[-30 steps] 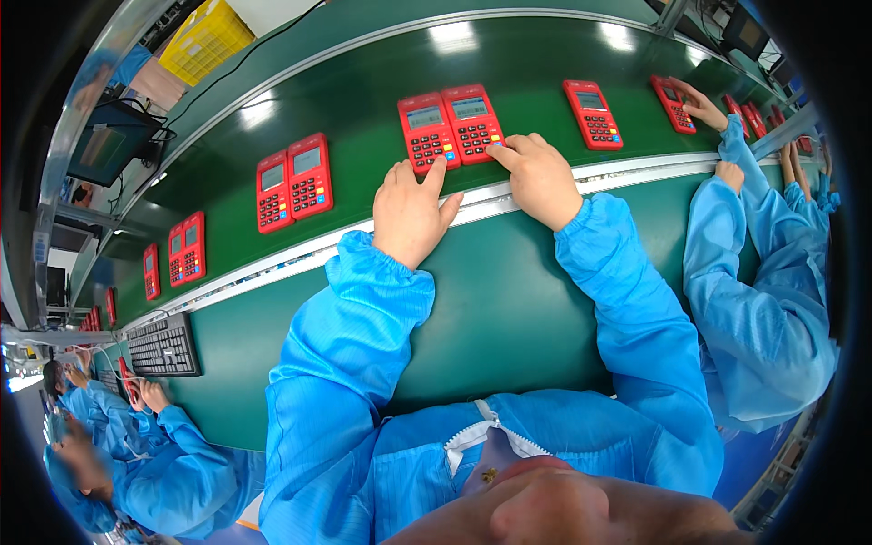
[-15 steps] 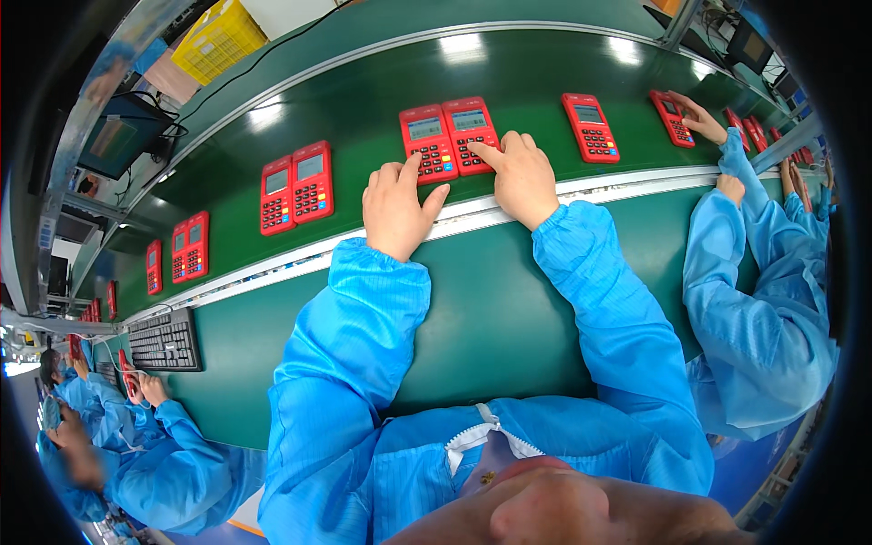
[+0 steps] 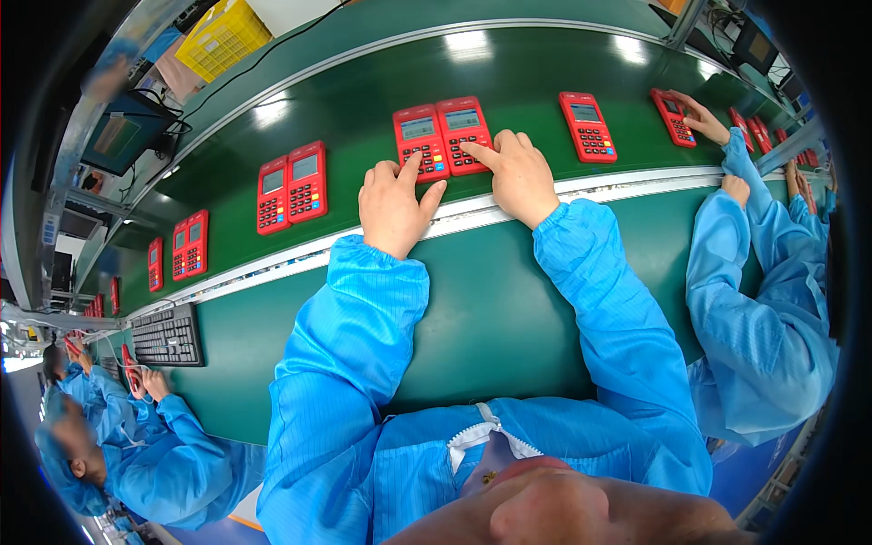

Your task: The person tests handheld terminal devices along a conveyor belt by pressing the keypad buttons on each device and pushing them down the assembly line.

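Two red card payment terminals lie side by side on a green belt, both with lit screens. On the keypad of the left terminal [image 3: 417,127] rests the index fingertip of my left hand [image 3: 397,207]; its thumb is spread apart from the fingers. My right hand [image 3: 524,182] stretches its index finger onto the keys of the right terminal [image 3: 461,118], with the other fingers loosely bent. Neither hand grips anything.
Another pair of terminals [image 3: 306,165] lies to the left, and a single terminal [image 3: 586,113] to the right. A co-worker's hand [image 3: 705,119] touches a terminal at the far right. A black keyboard [image 3: 169,336] sits on the near bench at left, close to another seated worker.
The terminals in front of me have slid slightly left along the belt. Both my hands have shifted a little left, still touching the keypads.
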Available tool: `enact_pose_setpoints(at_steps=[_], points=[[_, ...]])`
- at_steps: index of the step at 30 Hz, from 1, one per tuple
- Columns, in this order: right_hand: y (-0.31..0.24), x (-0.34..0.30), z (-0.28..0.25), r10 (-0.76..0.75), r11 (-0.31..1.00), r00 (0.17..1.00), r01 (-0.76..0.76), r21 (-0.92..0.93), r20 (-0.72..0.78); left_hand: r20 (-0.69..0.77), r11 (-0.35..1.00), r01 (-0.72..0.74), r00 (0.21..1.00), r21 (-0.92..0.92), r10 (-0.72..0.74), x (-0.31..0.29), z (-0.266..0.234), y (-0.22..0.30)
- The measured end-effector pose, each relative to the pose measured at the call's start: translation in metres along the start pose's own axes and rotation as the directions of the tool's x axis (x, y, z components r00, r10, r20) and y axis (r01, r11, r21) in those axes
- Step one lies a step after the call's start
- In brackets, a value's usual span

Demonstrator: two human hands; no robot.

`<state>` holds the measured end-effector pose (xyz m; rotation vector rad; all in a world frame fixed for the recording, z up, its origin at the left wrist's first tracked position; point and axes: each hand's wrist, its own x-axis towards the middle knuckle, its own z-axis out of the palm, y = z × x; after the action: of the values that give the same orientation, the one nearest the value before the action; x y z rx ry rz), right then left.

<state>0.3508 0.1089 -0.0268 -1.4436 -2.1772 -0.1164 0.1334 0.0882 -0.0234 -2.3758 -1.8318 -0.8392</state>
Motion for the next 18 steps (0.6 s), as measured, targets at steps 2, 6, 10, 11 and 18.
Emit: enact_pose_setpoints(at_steps=[2,6,10,11,18], points=[[-0.001,0.0,-0.002,0.011,1.0,1.0,-0.011,0.001,0.005,0.009,1.0,0.01,1.0,0.003,-0.01,0.001,-0.006,0.004],[-0.012,0.014,-0.003,0.009,1.0,1.0,-0.008,-0.027,0.022,-0.002,1.0,0.012,1.0,0.0,-0.012,0.005,-0.009,-0.004],[-0.018,0.01,0.004,0.019,1.0,1.0,-0.018,-0.019,0.013,-0.011,1.0,0.011,1.0,-0.008,-0.011,-0.004,-0.003,-0.012],[-0.019,0.006,0.008,0.024,0.999,1.0,-0.024,-0.023,0.009,-0.011,1.0,0.012,1.0,-0.016,-0.013,-0.007,-0.001,-0.013],[-0.022,-0.002,0.02,-0.002,0.999,1.0,0.002,-0.036,0.0,-0.002,0.999,0.032,0.999,0.002,-0.032,-0.015,0.003,-0.019]])
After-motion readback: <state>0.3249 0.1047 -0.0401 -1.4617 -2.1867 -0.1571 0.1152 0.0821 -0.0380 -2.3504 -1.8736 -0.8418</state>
